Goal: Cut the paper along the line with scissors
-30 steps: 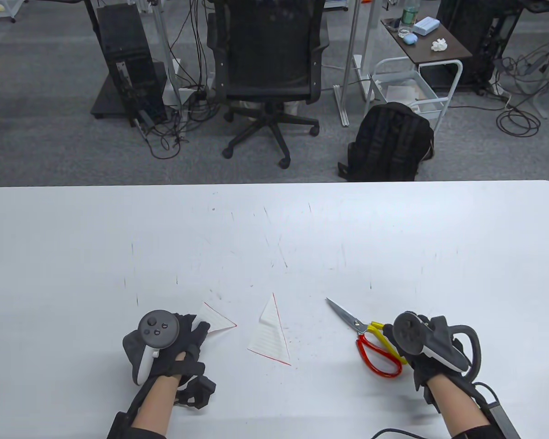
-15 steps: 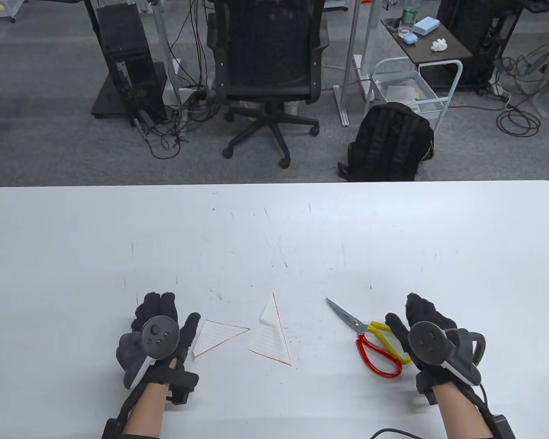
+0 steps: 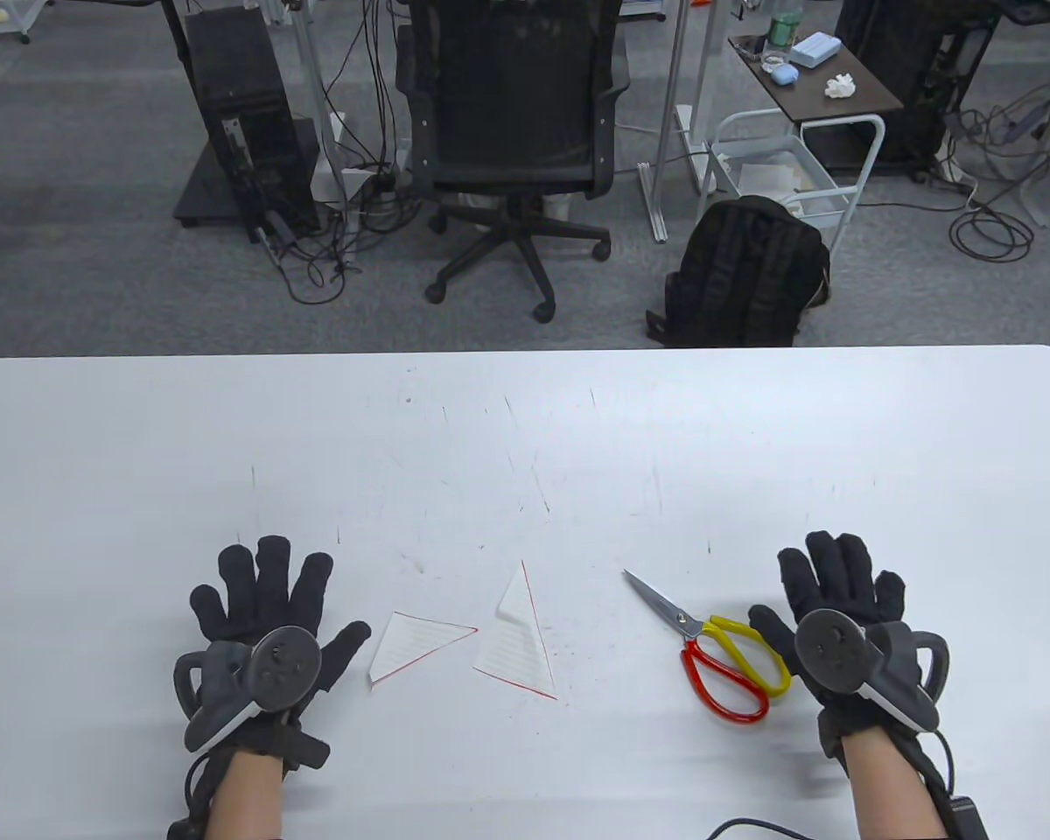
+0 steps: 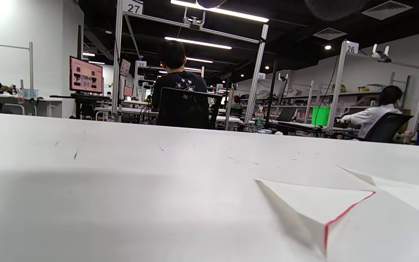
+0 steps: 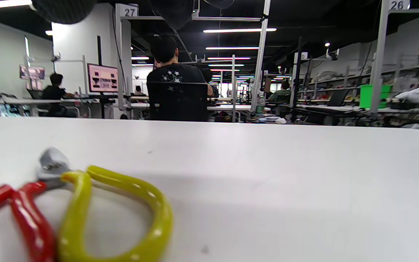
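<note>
Two triangular pieces of lined paper with red edge lines lie on the white table (image 3: 525,437): a left piece (image 3: 411,643) and a right piece (image 3: 518,647). The left piece also shows in the left wrist view (image 4: 318,207). The scissors (image 3: 717,652), with one red and one yellow handle, lie shut to the right; their handles show in the right wrist view (image 5: 86,214). My left hand (image 3: 262,604) lies flat with fingers spread, left of the left piece, holding nothing. My right hand (image 3: 840,595) lies flat with fingers spread, just right of the scissors' handles, holding nothing.
Beyond the table's far edge stand an office chair (image 3: 512,140), a black backpack (image 3: 748,271), a computer tower (image 3: 245,131) and a white cart (image 3: 787,175). The table surface carries small scratch marks.
The left hand let go of the left paper piece and moved left, spreading flat. The right hand let go of the scissors' handles and spread flat to their right. The left piece shifted slightly right.
</note>
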Motion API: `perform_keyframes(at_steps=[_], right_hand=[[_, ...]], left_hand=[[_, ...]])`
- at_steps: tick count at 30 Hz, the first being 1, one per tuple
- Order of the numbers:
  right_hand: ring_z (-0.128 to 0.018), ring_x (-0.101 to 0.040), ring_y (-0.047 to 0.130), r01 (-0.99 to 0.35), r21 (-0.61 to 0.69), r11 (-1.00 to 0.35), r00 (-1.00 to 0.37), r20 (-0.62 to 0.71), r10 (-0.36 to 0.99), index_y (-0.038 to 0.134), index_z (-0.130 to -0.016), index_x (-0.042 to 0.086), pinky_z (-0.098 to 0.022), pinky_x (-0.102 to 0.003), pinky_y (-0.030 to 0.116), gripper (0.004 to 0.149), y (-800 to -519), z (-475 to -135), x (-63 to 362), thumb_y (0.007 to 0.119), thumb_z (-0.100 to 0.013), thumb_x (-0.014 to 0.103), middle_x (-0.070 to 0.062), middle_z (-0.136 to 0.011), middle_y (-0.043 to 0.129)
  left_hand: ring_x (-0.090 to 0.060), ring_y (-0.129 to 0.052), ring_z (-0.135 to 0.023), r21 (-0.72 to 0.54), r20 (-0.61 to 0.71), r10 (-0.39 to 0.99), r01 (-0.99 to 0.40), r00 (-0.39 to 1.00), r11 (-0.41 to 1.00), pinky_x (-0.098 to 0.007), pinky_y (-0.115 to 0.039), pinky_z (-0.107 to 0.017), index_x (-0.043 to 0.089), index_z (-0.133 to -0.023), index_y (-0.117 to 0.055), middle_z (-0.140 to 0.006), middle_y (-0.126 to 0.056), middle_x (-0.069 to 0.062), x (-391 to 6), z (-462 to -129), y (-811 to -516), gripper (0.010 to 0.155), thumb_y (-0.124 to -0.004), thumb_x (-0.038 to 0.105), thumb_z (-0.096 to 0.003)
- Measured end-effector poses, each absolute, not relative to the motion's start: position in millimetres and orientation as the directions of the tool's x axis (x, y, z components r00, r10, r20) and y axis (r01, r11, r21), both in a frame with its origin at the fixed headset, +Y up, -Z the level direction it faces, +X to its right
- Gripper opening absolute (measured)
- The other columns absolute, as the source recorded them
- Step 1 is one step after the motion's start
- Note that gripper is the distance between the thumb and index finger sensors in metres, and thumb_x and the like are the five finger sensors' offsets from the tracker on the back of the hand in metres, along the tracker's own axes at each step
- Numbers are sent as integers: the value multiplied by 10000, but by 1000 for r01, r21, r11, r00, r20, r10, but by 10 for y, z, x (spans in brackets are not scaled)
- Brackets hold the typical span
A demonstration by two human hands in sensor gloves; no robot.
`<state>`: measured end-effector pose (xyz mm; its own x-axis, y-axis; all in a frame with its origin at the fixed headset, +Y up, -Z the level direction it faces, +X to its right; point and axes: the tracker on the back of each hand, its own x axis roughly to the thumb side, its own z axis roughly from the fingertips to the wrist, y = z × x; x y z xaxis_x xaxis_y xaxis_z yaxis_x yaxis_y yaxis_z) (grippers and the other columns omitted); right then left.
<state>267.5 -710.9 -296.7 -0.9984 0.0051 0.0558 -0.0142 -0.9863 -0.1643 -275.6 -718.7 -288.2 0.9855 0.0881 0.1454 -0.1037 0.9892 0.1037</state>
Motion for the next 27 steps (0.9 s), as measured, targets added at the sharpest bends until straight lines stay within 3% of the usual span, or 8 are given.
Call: perform_keyframes(at_steps=[12,27], right_hand=[[-1085,-490,140,-54,-132,-990,-997,61,46,326,-1161,116,-685,-746,217,792,-7157,-3002,2660,566,-582,601,-194,-1204,198],[-1067,-504,148,-16,-108,-994,-1000,25,14,320,-1150,56,-685,-734,230,775,-7229,-2997,2624,563,-598,543,-218,-1189,211]], left_hand=[[-577,23,-1052,97,170,179,-198,969,976,-835,-77,-643,147,-1222,-320,-1215,-62,-249,-2760,-2938,-7169,845,-567,662,-600],[-569,4,-1063,90,174,173,-190,970,978,-825,-108,-658,144,-1219,-355,-1223,-97,-251,-2702,-2930,-7201,827,-559,657,-602]])
